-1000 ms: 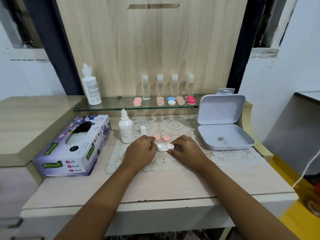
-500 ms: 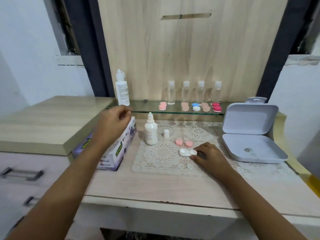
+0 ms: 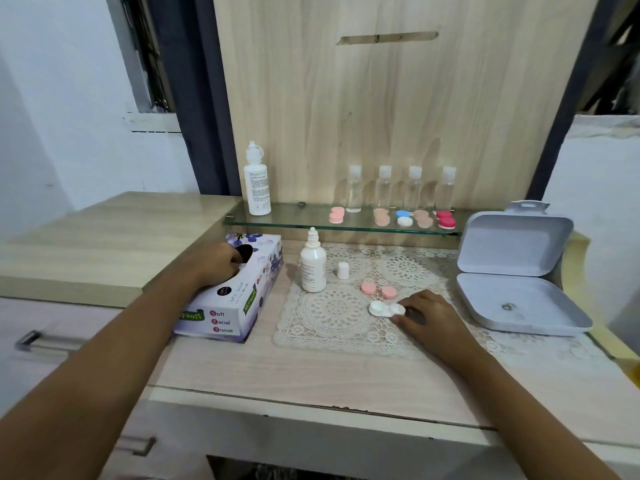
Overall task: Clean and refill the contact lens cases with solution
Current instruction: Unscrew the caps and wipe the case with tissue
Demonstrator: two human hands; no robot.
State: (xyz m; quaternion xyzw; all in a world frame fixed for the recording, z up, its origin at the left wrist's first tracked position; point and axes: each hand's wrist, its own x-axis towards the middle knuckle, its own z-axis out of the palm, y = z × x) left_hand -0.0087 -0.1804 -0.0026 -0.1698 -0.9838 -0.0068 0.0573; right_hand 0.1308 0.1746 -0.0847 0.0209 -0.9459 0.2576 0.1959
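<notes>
Cleaning step in hand: uncapped lens case [image 3: 386, 309] on the doily [image 3: 329, 317], right end pinched by the right hand [image 3: 427, 315]. Left hand [image 3: 218, 263] is curled into the tissue box [image 3: 242, 306] slot; grip on a tissue can't be confirmed. Next — one sheet to be pulled, wells wiped.

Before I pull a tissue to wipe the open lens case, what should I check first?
1. Left hand at tissue box slot: ok.
2. Tissue gripped: cannot tell, fingers hide it.
3. Right hand holds case on the doily: ok.
4. Both pink caps off, lying beside it: ok.
5. Wells empty: cannot tell.
6. Bottle upright, clear of the hands: ok.
</notes>
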